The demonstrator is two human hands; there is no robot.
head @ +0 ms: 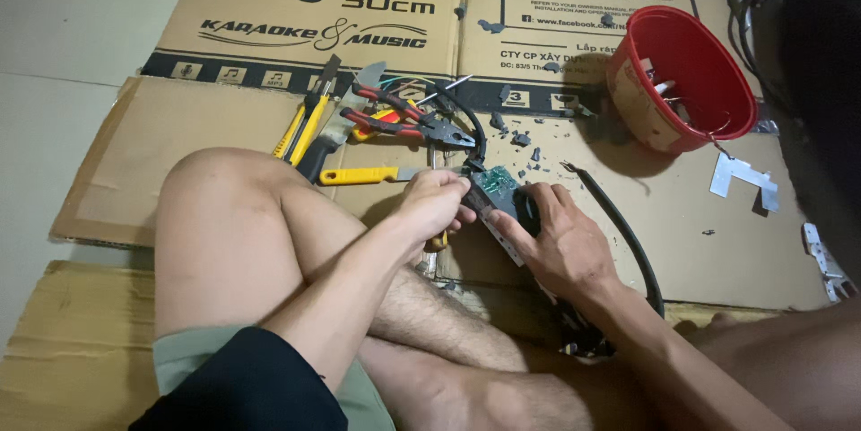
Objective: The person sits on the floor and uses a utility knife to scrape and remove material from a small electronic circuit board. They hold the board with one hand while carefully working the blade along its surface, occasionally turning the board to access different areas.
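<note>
Both hands meet at the green circuit board (495, 185) lying directly between them: left hand (434, 205) closed around a tool, right hand (560, 238) pressing the board flat with fingers spread.

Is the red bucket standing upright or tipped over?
Tipped. The red bucket lies on its side on the cardboard, mouth facing the camera, inside visible.

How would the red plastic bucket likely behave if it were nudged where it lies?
The red bucket lies tipped on its side on the cardboard, so its round wall would probably let it roll or rock. It looks thin-walled and nearly empty, so likely light. The few small parts inside might spill out.
</note>
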